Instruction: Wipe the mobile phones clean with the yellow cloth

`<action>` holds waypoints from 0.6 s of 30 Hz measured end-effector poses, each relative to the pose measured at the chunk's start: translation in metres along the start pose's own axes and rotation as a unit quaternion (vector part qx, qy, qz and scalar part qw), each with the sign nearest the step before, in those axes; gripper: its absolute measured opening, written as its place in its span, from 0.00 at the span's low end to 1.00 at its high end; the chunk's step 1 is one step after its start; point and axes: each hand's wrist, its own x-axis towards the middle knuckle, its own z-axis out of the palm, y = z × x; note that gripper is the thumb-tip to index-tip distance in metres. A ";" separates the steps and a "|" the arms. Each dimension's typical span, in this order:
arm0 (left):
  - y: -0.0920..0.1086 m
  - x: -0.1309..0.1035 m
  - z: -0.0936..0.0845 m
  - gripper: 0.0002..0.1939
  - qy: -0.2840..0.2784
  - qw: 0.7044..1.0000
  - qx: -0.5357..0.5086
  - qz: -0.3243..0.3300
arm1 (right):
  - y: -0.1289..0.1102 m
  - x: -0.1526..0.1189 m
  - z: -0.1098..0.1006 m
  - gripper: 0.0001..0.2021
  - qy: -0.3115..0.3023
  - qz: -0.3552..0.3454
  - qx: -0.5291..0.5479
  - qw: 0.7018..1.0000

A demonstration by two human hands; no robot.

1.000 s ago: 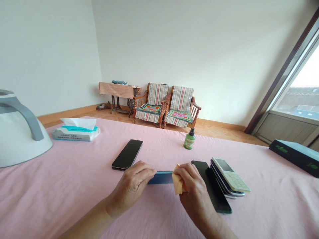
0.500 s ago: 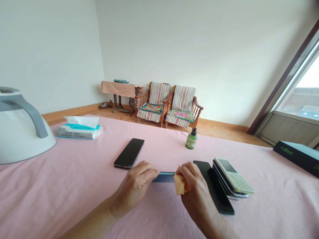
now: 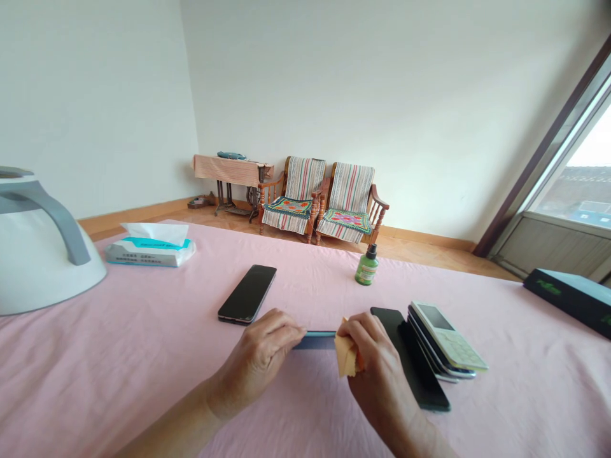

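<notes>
Between my hands a thin, flat blue-edged phone [image 3: 321, 334] is held level, seen almost edge-on, its ends hidden by my fingers. My left hand [image 3: 260, 350] pinches its left end. My right hand [image 3: 375, 353] is closed around a folded yellow cloth [image 3: 346, 357], pressed against the phone's right end. Just beyond my left hand lies a black phone [image 3: 248, 294], screen up. Close to the right of my right hand, another long black phone [image 3: 413, 362] rests beside a stack of phones topped by a pale keypad phone [image 3: 447, 337].
A green spray bottle [image 3: 366, 265] stands near the far edge of the pink tablecloth [image 3: 296, 413]. At left are a tissue pack [image 3: 150, 250] and a white kettle [image 3: 45, 254]; at far right, a black box [image 3: 570, 302]. Two chairs [image 3: 346, 203] stand by the wall.
The phone between my hands has tilted slightly, and the cloth in my right hand has shifted a little. Otherwise my hands stay nearly in place.
</notes>
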 end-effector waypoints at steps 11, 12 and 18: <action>0.000 0.001 0.000 0.08 0.013 1.000 -0.006 0.003 | 0.001 -0.001 -0.002 0.16 0.019 -0.008 -0.008 1.000; 0.000 0.001 0.000 0.08 0.013 1.000 -0.007 0.003 | 0.000 -0.001 -0.002 0.16 0.020 -0.007 -0.010 1.000; -0.001 0.001 0.000 0.08 0.001 1.000 -0.007 -0.003 | -0.002 -0.001 0.001 0.18 0.006 -0.023 0.005 1.000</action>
